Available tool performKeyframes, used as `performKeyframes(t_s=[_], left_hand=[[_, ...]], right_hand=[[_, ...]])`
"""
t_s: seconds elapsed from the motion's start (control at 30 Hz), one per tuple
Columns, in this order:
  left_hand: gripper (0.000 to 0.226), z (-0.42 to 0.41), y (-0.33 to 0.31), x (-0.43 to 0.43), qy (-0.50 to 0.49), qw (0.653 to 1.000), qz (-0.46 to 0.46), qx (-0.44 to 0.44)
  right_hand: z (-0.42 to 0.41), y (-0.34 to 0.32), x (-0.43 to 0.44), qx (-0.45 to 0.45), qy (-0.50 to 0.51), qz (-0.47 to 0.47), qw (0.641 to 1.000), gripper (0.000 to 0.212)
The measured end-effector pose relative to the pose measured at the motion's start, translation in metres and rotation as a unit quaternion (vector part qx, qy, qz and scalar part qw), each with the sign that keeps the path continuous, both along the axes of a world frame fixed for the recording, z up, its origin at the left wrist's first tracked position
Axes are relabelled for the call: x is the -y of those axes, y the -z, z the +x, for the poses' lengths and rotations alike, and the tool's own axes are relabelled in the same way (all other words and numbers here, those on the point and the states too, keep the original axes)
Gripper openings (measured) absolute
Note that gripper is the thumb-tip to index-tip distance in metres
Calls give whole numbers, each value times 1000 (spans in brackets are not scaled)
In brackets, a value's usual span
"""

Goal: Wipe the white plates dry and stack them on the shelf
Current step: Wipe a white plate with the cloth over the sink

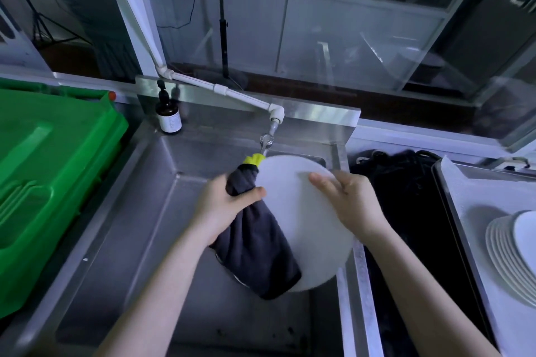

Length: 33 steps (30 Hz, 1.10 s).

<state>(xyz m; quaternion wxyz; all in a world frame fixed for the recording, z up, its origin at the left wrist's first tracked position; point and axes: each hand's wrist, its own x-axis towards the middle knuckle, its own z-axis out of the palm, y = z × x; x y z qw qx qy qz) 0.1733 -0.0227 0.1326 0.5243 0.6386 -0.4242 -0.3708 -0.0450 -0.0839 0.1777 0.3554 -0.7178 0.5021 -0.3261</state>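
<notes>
Far left: one green bin lid [43, 168] beside steel sink [139, 226]. One brown pump bottle [168, 113] on sink's back ledge. One white pipe tap [274, 120] just above plate's top edge, kinda crowding it. Left grip [223, 206] closed round one dark cloth [255, 249], cloth draped on one white plate [304, 211], tilted over sink. Right grip [351, 203] clamps plate's right rim. Black cable tangle [412, 197], then one plate stack [513, 252] on right surface [475, 197], count unclear.

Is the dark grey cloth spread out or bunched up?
Bunched: the left hand grips the dark grey cloth gathered narrow, draped over the round white plate's edge.
</notes>
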Motion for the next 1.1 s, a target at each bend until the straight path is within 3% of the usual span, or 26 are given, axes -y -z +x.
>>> performKeyframes(t_s=[0.1, 0.17, 0.23, 0.3, 0.37, 0.43, 0.5, 0.57, 0.63, 0.7, 0.73, 0.83, 0.9, 0.97, 1.03, 1.1], left_hand=[[28, 0, -8, 6, 118, 993, 1, 30], [26, -1, -5, 7, 99, 995, -13, -25], [19, -7, 3, 7, -17, 997, -19, -73], [18, -23, 14, 7, -170, 972, 32, -157], [26, -45, 19, 4, -292, 921, 92, -240], [30, -58, 22, 1, -340, 893, 110, -273], [29, -56, 22, -3, -329, 897, 116, -272], [25, -45, 18, -5, -313, 911, 100, -250], [20, -31, 12, -6, -278, 939, 60, -194], [19, -21, 3, -6, -193, 976, 15, -98], [21, -17, -2, -5, -134, 989, -4, -53], [23, -10, -15, 0, 42, 998, -28, 44], [31, -9, -20, 0, 108, 991, -39, 65], [32, -7, -18, 0, 110, 992, -50, 47], [18, -7, -11, -2, 41, 998, -45, -9], [16, -14, -1, -3, -102, 992, -7, -69]], right_hand=[[5, -7, -1, -53, -63, -41, 996, 58], [4, -7, -1, -34, -34, -37, 998, 60], [4, -3, -2, 18, 31, -8, 999, 63], [11, 6, -6, 120, 147, 37, 981, 62], [28, 17, -18, 230, 277, 84, 929, 58], [39, 30, -28, 276, 347, 118, 888, 58], [35, 40, -31, 273, 327, 136, 894, 55], [20, 38, -26, 233, 247, 125, 932, 47], [2, 24, -14, 192, 137, 102, 966, 8], [-9, 7, 2, 141, 33, 104, 984, 31], [-12, 0, 11, 74, -18, 82, 994, 34], [0, -14, 20, -119, -138, 54, 982, 62], [7, -14, 13, -111, -137, 46, 983, 69], [7, -10, 7, -64, -114, 20, 991, 70], [4, -7, 6, -8, -61, 39, 997, 59], [5, 2, 4, 72, 36, 72, 994, 52]])
